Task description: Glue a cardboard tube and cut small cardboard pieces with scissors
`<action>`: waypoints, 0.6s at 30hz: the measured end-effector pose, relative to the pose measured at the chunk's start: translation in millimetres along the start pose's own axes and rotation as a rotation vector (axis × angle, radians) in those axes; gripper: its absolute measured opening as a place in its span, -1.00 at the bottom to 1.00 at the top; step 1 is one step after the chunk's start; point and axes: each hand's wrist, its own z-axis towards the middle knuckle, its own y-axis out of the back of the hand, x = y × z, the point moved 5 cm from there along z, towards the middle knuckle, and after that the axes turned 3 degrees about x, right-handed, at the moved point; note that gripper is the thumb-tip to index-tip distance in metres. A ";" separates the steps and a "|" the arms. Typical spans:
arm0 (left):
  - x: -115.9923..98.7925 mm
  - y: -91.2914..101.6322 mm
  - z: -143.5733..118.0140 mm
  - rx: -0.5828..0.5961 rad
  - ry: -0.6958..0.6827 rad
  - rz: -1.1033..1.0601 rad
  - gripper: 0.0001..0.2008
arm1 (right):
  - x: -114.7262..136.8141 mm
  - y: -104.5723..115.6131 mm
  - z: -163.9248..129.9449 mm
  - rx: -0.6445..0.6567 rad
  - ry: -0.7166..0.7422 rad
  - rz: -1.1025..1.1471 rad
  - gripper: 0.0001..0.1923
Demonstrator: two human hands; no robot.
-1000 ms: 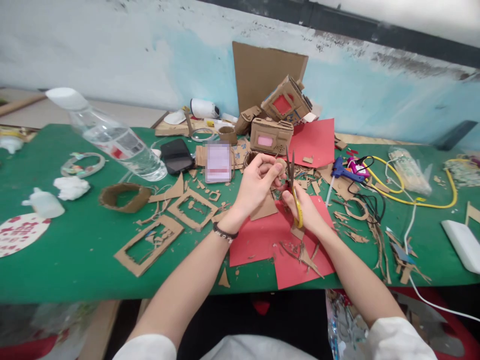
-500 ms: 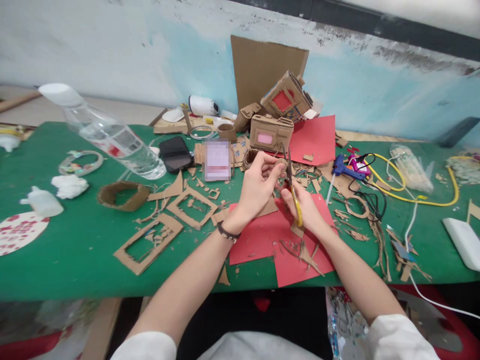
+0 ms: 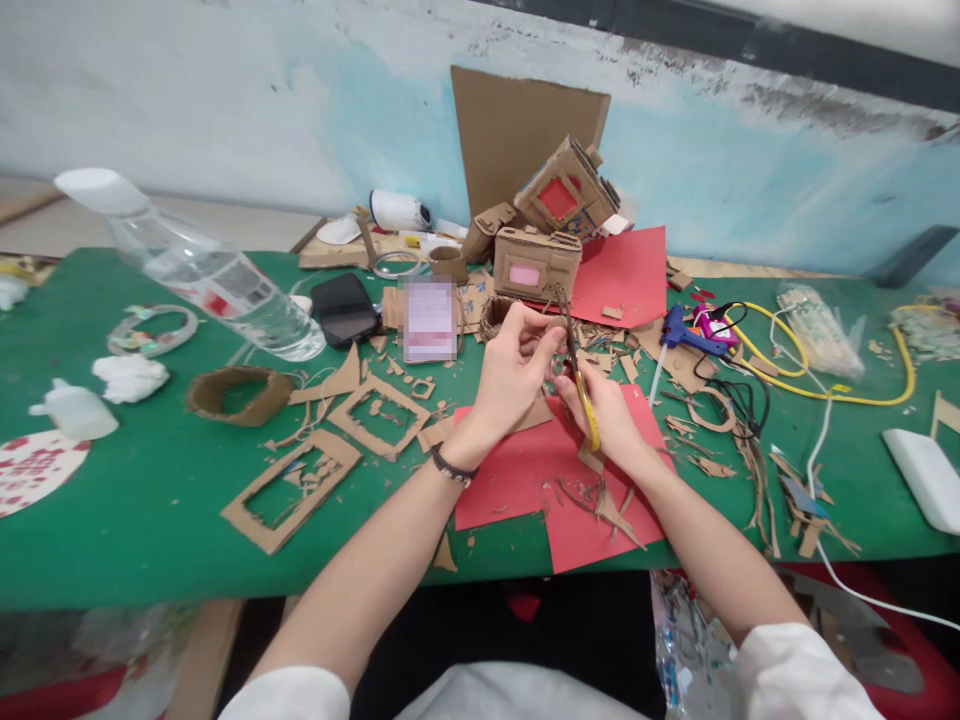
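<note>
My right hand grips a pair of scissors with yellow handles, the dark blades pointing up and away from me. Pinched between the fingers of my left hand is a small cardboard piece, right beside the blades and mostly covered by my fingers. Below both hands lie sheets of red paper strewn with cardboard scraps. Just behind my left hand sits a cardboard ring. A cardboard camera model with a pink window stands beyond the blades.
A tall water bottle leans at the left, near a black case. Cardboard frames lie left of the paper. At the right are a blue glue gun, a yellow cable and a white power bank.
The scissor blades have come closer together and tilted slightly left at their tips. Both hands keep nearly the same place, while the whole view has shifted a little.
</note>
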 end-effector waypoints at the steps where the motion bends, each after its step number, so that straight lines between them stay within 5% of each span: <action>1: -0.6 -0.7 0.5 0.001 0.003 -0.012 -0.60 | 0.0 -0.6 0.0 -0.012 -0.006 -0.012 -0.45; 9: -4.5 -2.7 1.1 -0.073 -0.008 -0.157 -0.55 | 6.4 1.1 0.4 0.013 -0.021 0.020 -0.38; 18: 0.4 3.9 1.1 0.049 -0.043 0.011 -0.68 | 1.2 0.9 -2.0 0.038 -0.062 0.076 -0.39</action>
